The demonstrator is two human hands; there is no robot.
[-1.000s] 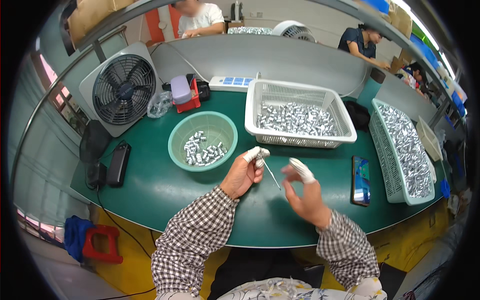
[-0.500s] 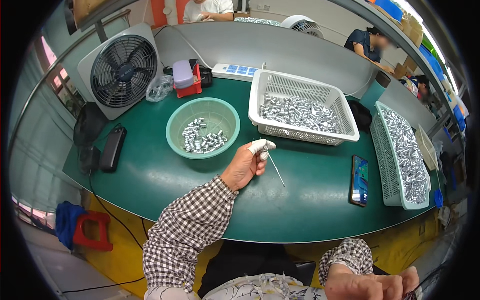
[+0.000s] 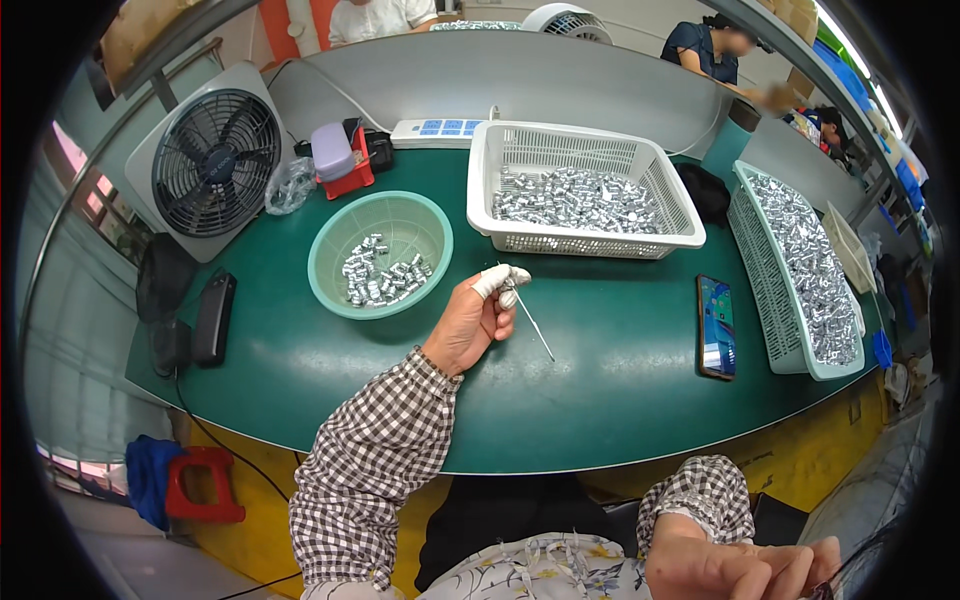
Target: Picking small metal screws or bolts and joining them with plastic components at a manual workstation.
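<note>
My left hand (image 3: 472, 322) is closed over the middle of the green table (image 3: 600, 400), white coverings on its thumb and a fingertip. It pinches a thin metal rod (image 3: 535, 328) that slants down to the right. Left of this hand sits a round green plastic basin (image 3: 328, 290) with a small pile of shiny metal cylinders (image 3: 385, 275). Beyond it stands a white basket (image 3: 600, 244) with many more metal cylinders (image 3: 575, 200). My right hand (image 3: 735, 568) is raised at the lower right, fingers curled, by some thin dark strands; what it holds, if anything, is hidden.
A phone (image 3: 716, 328) lies on the right, beside a long green basket (image 3: 775, 300) full of metal cylinders. A fan (image 3: 215, 165), a black box-shaped device (image 3: 213, 318) and a red holder (image 3: 348, 182) stand on the left. A power strip (image 3: 437, 132) lies along the partition; people sit beyond it.
The view has shifted a little, so the table's things appear farther left. My left hand keeps the rod at nearly the same place by the basin; my right hand has hardly moved.
</note>
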